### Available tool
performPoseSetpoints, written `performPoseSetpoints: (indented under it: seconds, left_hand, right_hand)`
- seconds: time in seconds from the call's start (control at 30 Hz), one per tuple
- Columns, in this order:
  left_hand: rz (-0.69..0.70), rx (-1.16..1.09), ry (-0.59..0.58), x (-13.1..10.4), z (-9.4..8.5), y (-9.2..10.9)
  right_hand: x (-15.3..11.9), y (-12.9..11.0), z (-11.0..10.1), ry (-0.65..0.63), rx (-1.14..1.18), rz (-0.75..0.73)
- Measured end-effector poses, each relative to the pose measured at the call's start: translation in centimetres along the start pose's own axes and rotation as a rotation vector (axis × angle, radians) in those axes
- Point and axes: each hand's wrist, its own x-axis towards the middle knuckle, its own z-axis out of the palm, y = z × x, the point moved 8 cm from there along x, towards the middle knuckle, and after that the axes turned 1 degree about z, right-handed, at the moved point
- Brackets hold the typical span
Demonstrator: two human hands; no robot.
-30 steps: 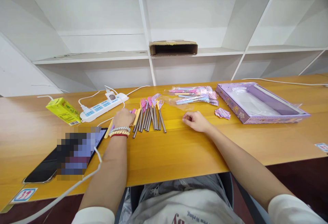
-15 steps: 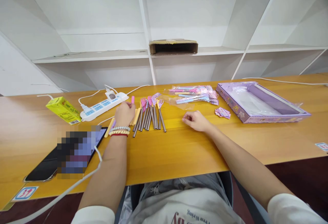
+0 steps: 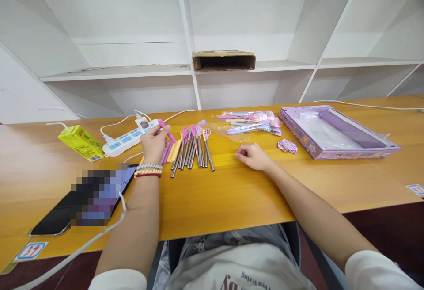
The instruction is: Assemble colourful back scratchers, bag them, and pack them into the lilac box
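pinching a pink stick (image 3: 171, 137) with the left fingers (image 3: 164, 130)

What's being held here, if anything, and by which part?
The left hand pinches a pink tube around its middle, both ends showing; nothing shows in the right hand.

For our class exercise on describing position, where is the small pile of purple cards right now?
In the head view, the purple cards lie on the table, right of centre, between the person's right hand and the purple box.
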Motion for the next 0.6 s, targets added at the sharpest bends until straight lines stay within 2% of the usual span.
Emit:
performPoseSetpoints:
  seconds: [0.1,0.23,0.37,0.47,0.53,0.6]
  left_hand:
    - [-0.047,-0.285,-0.060,0.0,0.5,-0.1]
    - [-0.098,-0.418,-0.108,0.0,0.7,-0.2]
    - [-0.074,-0.472,-0.162,-0.2,0.7,0.4]
    - [-0.131,-0.508,-0.223,-0.3,1.2,0.4]
    - [-0.185,-0.442,-0.210,-0.3,1.1,0.0]
    - [-0.235,-0.284,-0.185,-0.3,0.8,-0.5]
  right_hand:
    - [0.0,0.1,0.0,0.000,-0.006,0.005]
    - [0.0,0.0,0.0,-0.001,-0.002,0.000]
    - [-0.1,0.0,0.1,-0.006,-0.004,0.001]
    - [-0.1,0.0,0.0,-0.005,-0.004,0.005]
    - [-0.1,-0.1,0.0,-0.002,-0.002,0.002]
    - [-0.1,-0.1,0.0,0.000,0.000,-0.005]
